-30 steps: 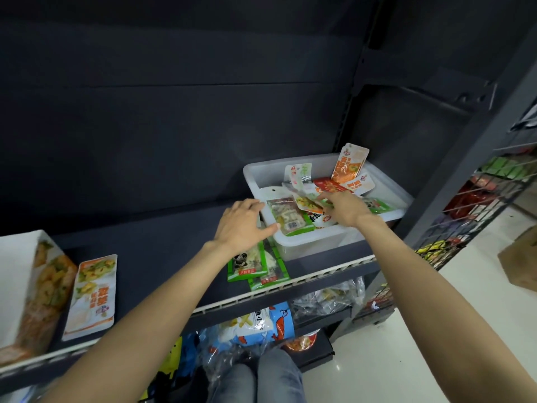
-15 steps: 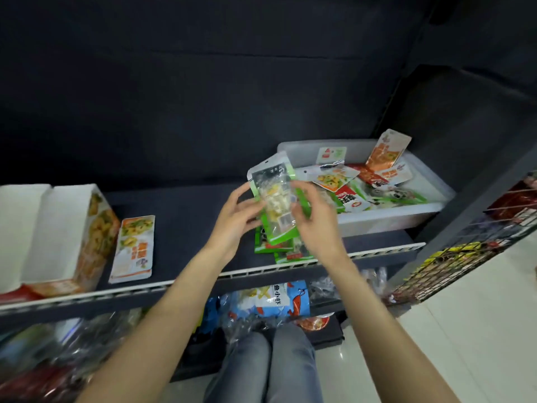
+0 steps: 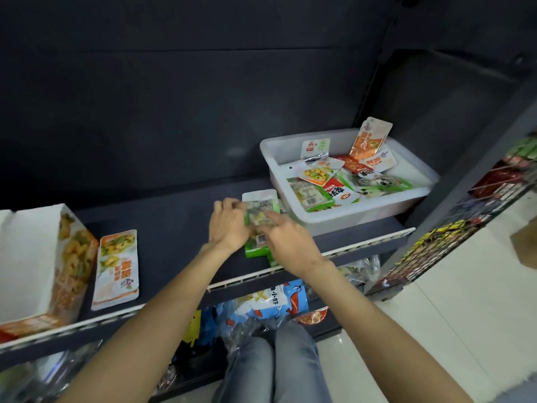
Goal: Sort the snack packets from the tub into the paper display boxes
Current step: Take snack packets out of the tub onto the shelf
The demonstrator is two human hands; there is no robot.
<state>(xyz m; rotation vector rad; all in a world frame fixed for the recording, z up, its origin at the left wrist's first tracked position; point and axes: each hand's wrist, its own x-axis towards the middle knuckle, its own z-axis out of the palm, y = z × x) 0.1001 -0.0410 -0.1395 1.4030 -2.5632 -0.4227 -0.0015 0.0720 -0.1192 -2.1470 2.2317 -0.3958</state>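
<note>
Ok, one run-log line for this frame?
stage: laying green packet on shelf pile | left hand: holding packet | right hand: on packet | white plastic tub: packets remain | paper display box: left

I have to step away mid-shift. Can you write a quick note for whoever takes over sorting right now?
Left hand and right hand: both hold one green packet in a shared grip, low over the small green stack on the shelf beside the tub.
Done: a few green packets pulled out; one orange packet lies beside the paper display box.
Left: many mixed packets are in the tub; nothing visibly boxed.
</note>
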